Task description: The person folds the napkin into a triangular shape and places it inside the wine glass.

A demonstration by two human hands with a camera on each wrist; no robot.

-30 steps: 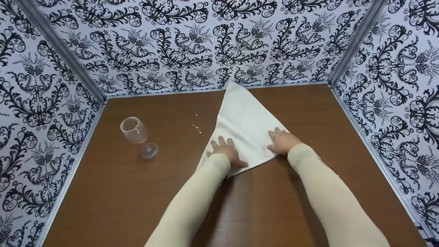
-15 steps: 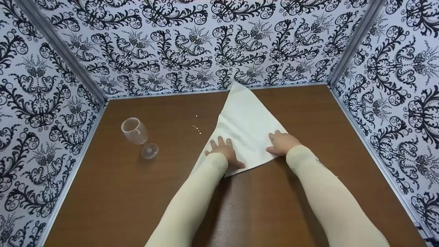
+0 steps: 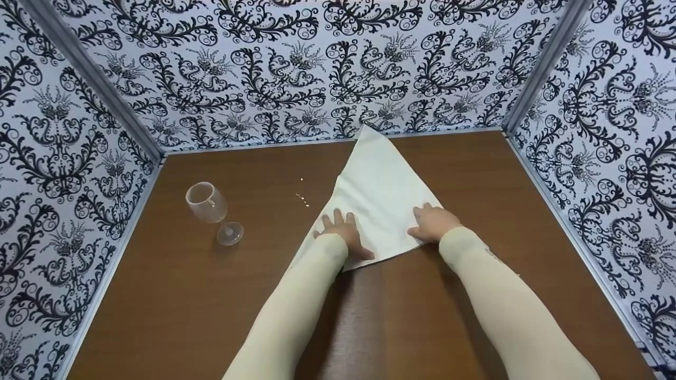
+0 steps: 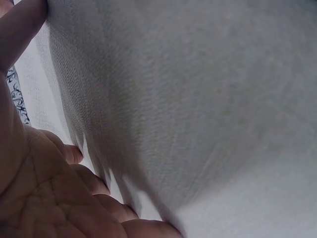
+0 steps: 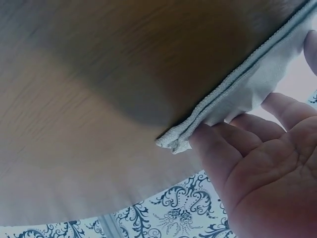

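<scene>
A brown wooden bench [image 3: 253, 295] meets a back wall [image 3: 296, 68] papered in white with black scrollwork, with similar panels to left and right and grey posts [image 3: 97, 84] in the corners. On the middle of the bench lies a white cloth [image 3: 380, 184] in a roughly triangular shape, its tip pointing at the back wall and a few soft creases running across it. The left hand [image 3: 343, 235] rests on its near left part with fingers spread wide; the right hand [image 3: 435, 222] lies at its near right corner, fingertips on the fabric, grasping nothing.

Well apart to the left, a clear stemmed glass [image 3: 208, 206] stands upright. Small pale specks [image 3: 302, 199] dot the wood between glass and cloth, too small to identify.

The left sleeve [image 3: 288, 306] covers the cloth's near left corner, and the right hand hides part of the opposite one. Fabric fills most of the left wrist view, partly blurred; the right wrist view shows a layered hem beside the fingers. Whether the tip touches the wall is hard to tell.

Brown wood stretches from the right sleeve [image 3: 509, 301] to the right-hand panel, and along the near side.
</scene>
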